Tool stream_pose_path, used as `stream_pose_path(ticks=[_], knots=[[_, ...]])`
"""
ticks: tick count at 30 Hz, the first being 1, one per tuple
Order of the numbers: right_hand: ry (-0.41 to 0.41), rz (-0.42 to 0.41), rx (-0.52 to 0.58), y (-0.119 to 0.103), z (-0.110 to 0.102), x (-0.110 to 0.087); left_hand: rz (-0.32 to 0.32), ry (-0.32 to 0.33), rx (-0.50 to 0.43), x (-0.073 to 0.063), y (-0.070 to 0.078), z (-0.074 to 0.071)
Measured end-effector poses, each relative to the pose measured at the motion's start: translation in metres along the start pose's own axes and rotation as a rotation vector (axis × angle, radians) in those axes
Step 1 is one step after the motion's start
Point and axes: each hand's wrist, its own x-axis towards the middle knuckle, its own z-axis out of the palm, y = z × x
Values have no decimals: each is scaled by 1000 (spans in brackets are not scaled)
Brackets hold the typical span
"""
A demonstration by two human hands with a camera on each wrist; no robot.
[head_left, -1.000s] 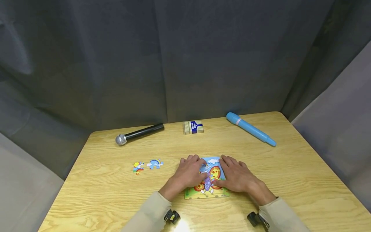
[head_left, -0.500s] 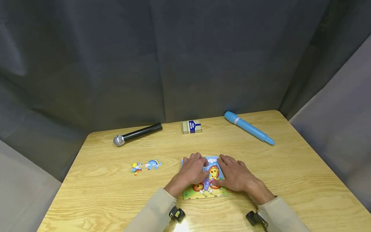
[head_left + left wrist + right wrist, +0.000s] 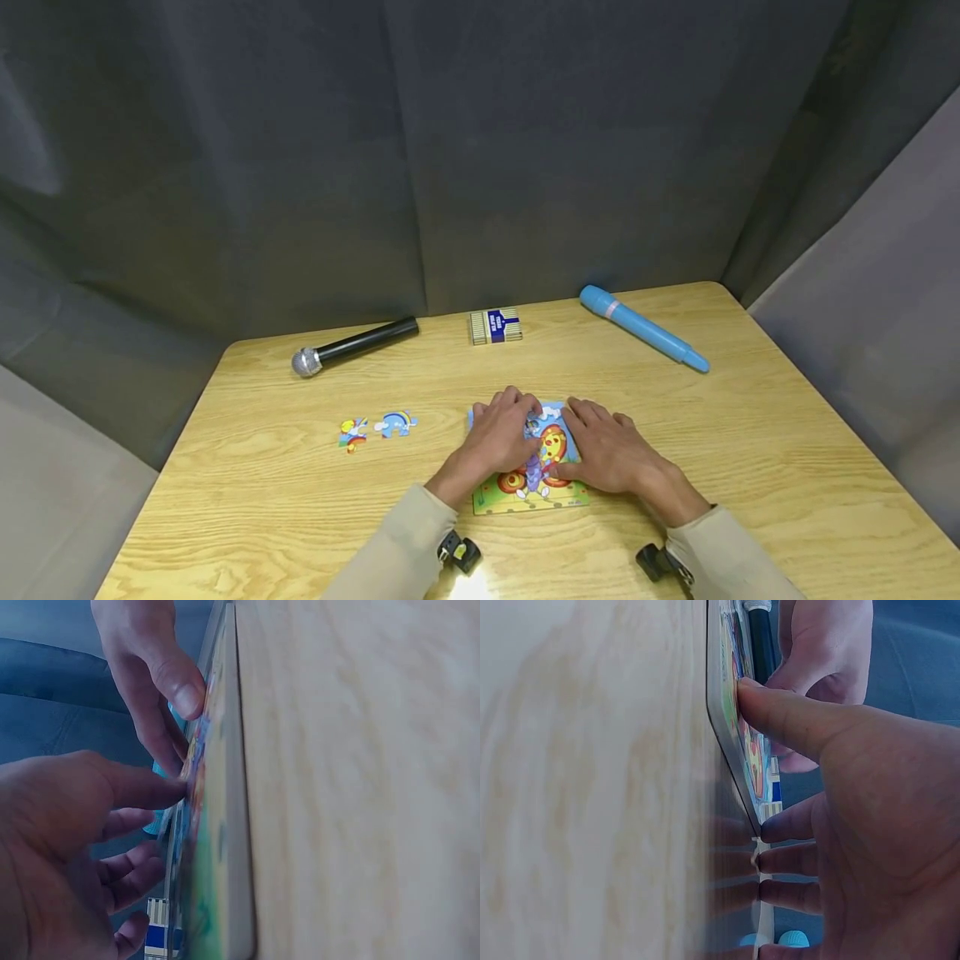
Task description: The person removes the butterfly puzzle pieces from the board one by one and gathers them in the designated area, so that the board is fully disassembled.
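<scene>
A puzzle board (image 3: pixel 525 500) with a colourful butterfly picture lies flat on the table, below both hands in the head view. My left hand (image 3: pixel 495 442) is over its left side, thumb touching the picture and fingers bent toward the upper part. No piece shows clearly between those fingers. My right hand (image 3: pixel 611 450) rests at the right edge, thumb on the picture and fingers stretched along the board's side to the table. Two loose puzzle pieces, one with a yellow figure (image 3: pixel 352 435) and one with a rainbow (image 3: pixel 396 424), lie to the left. The left hand hides the board's upper left.
At the back of the wooden table (image 3: pixel 300 517) lie a black microphone (image 3: pixel 363 343), a bundle of sticks with a blue label (image 3: pixel 496 326) and a blue marker-shaped stick (image 3: pixel 645 328). A dark curtain (image 3: pixel 480 167) hangs behind the far edge.
My left hand has shifted slightly to the right and away from me over the board, its index finger bending more. The right hand stays in place.
</scene>
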Motion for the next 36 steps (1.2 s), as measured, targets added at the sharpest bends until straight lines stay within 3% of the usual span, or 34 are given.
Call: stream_pose_path(ticks=[8, 17, 29, 36], knots=[[7, -2, -4, -1, 1, 1, -59, 0, -8, 2, -2, -1], [2, 8, -5, -2, 2, 2, -43, 12, -6, -4, -15, -7], [2, 9, 9, -2, 2, 0, -72, 27, -15, -19, -54, -25], [13, -12, -18, -1, 2, -1, -125, 37, -6, -27, -79, -34]])
